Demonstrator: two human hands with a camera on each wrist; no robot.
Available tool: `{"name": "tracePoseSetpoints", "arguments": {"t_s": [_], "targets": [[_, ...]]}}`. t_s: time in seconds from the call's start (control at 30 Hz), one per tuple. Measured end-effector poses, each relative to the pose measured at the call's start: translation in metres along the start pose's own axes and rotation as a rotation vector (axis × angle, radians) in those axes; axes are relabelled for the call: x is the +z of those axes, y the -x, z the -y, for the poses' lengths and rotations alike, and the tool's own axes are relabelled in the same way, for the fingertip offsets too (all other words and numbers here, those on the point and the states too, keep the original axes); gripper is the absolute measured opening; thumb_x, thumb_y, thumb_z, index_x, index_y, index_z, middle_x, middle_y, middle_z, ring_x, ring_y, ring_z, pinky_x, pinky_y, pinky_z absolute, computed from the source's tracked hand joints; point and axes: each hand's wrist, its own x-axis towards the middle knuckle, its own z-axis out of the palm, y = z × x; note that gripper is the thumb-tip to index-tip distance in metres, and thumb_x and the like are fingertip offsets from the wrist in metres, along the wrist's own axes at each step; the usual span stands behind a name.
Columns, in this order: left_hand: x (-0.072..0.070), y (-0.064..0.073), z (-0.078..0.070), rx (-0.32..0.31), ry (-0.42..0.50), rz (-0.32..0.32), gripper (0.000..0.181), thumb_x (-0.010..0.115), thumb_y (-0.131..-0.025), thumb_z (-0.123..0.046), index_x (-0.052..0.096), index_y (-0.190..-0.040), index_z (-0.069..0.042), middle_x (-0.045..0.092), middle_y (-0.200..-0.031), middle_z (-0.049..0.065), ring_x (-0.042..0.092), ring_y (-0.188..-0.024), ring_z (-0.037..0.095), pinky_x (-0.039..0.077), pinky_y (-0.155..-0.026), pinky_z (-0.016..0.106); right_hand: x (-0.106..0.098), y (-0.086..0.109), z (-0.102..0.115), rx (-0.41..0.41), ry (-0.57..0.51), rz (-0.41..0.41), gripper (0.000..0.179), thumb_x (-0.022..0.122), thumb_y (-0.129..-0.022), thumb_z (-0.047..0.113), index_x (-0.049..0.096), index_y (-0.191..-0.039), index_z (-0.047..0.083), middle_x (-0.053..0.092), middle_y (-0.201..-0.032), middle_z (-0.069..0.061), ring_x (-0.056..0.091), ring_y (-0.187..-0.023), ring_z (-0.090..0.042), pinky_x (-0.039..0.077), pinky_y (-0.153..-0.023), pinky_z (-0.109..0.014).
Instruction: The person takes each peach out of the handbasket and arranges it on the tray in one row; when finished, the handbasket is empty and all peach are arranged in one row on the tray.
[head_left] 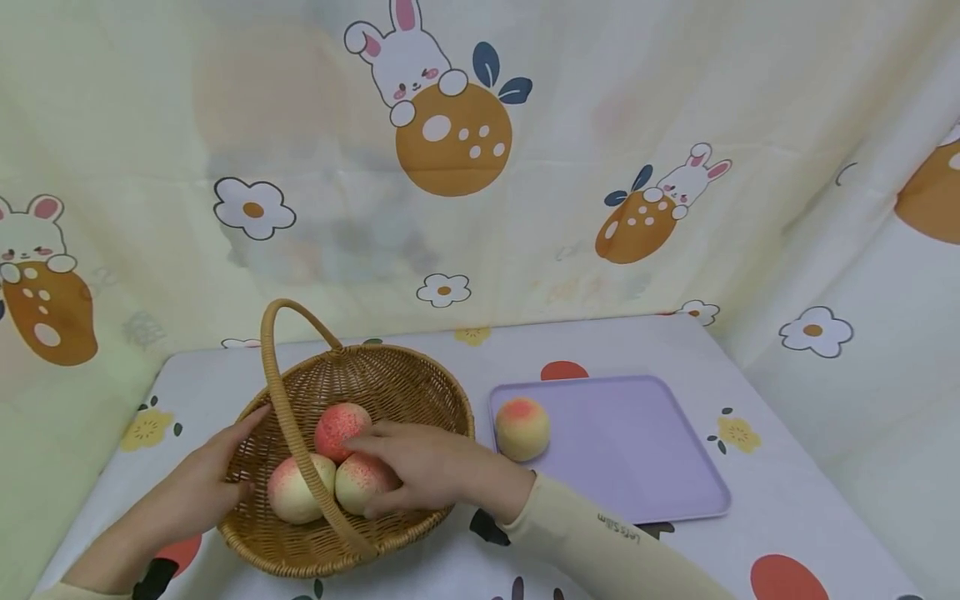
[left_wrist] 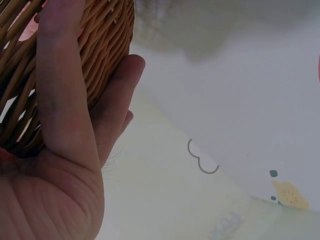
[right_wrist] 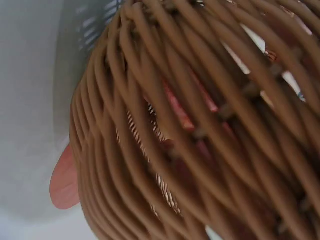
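A brown wicker basket [head_left: 427, 375] with an arched handle stands on the left side of the table. Three peaches lie inside: a redder one [head_left: 341, 425] at the back, a pale one [head_left: 288, 493] at the left under the handle, and a pale pink-speckled one [head_left: 358, 485] at the right. My left hand [head_left: 198, 479] grips the basket's left rim; in the left wrist view its fingers lie against the weave. Reaching in over the right rim, my right hand [head_left: 420, 467] holds the speckled peach between thumb and fingers. The basket wall [right_wrist: 165, 130] hides this hand in the right wrist view.
To the right of the basket lies a lilac tray [head_left: 630, 442], with one yellow peach [head_left: 522, 429] at its left edge. A patterned cloth [head_left: 757, 492] covers the table, and a printed curtain [head_left: 555, 225] hangs close behind it.
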Motion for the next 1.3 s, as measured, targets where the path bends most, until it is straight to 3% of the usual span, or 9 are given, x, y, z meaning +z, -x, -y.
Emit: {"name": "tracePoseSetpoints", "arguments": {"t_s": [0.13,0.3,0.43,0.6,0.77,0.93,1.17,1.3], "targets": [[0.000,0.000,0.001,0.010,0.002,-0.003,0.094,0.067,-0.077,0.008,0.021,-0.159,0.001,0.029,-0.152,0.039,0.031,-0.136,0.060,0.040,-0.095,0.073,0.005,0.000,0.003,0.001,0.043,0.045,0.077,0.076,-0.088,0.046,0.044,-0.155,0.026,0.047,-0.147,0.002,0.052,-0.126,-0.009,0.045,-0.101,-0.028],[0.001,0.001,0.002,0.009,-0.013,-0.004,0.094,0.068,-0.077,0.008,0.022,-0.159,0.003,0.030,-0.151,0.040,0.031,-0.135,0.060,0.039,-0.096,0.072,0.007,-0.001,0.006,0.033,0.103,0.016,0.070,0.082,-0.083,0.043,0.055,-0.146,0.030,0.050,-0.135,-0.002,0.058,-0.108,-0.008,0.050,-0.091,-0.026],[0.003,0.001,0.002,0.012,-0.008,-0.003,0.093,0.067,-0.077,0.010,0.022,-0.158,0.004,0.030,-0.151,0.040,0.031,-0.135,0.060,0.039,-0.097,0.072,0.007,-0.001,0.007,0.063,0.101,-0.014,0.054,0.086,-0.080,0.037,0.063,-0.127,0.024,0.055,-0.124,0.004,0.058,-0.100,-0.004,0.050,-0.086,-0.023],[0.003,0.001,0.002,0.014,0.002,-0.003,0.094,0.065,-0.076,0.012,0.021,-0.159,0.004,0.029,-0.152,0.040,0.031,-0.136,0.060,0.038,-0.097,0.073,0.007,-0.002,0.008,0.084,0.091,-0.035,0.044,0.089,-0.077,0.036,0.057,-0.105,0.023,0.058,-0.099,0.014,0.054,-0.082,0.001,0.047,-0.072,-0.021],[0.003,0.002,0.001,0.018,-0.003,-0.007,0.095,0.065,-0.076,0.012,0.021,-0.159,0.002,0.028,-0.152,0.039,0.031,-0.135,0.060,0.038,-0.097,0.073,0.009,-0.001,0.009,0.081,0.100,-0.035,0.049,0.088,-0.076,0.037,0.062,-0.115,0.024,0.056,-0.106,0.011,0.056,-0.086,-0.002,0.050,-0.073,-0.022],[0.003,0.002,-0.001,0.028,-0.012,-0.013,0.095,0.066,-0.077,0.012,0.020,-0.159,0.002,0.029,-0.151,0.040,0.032,-0.135,0.060,0.039,-0.096,0.072,0.011,0.002,0.010,0.170,0.087,0.001,0.062,0.092,-0.072,0.039,0.063,-0.126,0.030,0.055,-0.122,0.003,0.061,-0.091,-0.010,0.052,-0.075,-0.028],[0.002,0.002,-0.003,0.027,-0.023,-0.016,0.094,0.066,-0.078,0.011,0.020,-0.160,0.001,0.029,-0.152,0.040,0.031,-0.135,0.060,0.037,-0.097,0.073,0.010,0.003,0.008,0.200,0.078,0.000,0.062,0.092,-0.070,0.041,0.060,-0.122,0.030,0.064,-0.105,0.010,0.061,-0.094,-0.005,0.051,-0.078,-0.028],[0.002,0.002,-0.004,0.031,-0.021,-0.020,0.094,0.066,-0.077,0.011,0.021,-0.159,0.002,0.030,-0.151,0.040,0.031,-0.136,0.059,0.036,-0.099,0.073,0.005,0.006,0.003,0.215,0.032,-0.066,0.061,0.092,-0.067,0.038,0.061,-0.120,0.031,0.064,-0.105,0.012,0.060,-0.091,-0.005,0.050,-0.074,-0.029]]}}
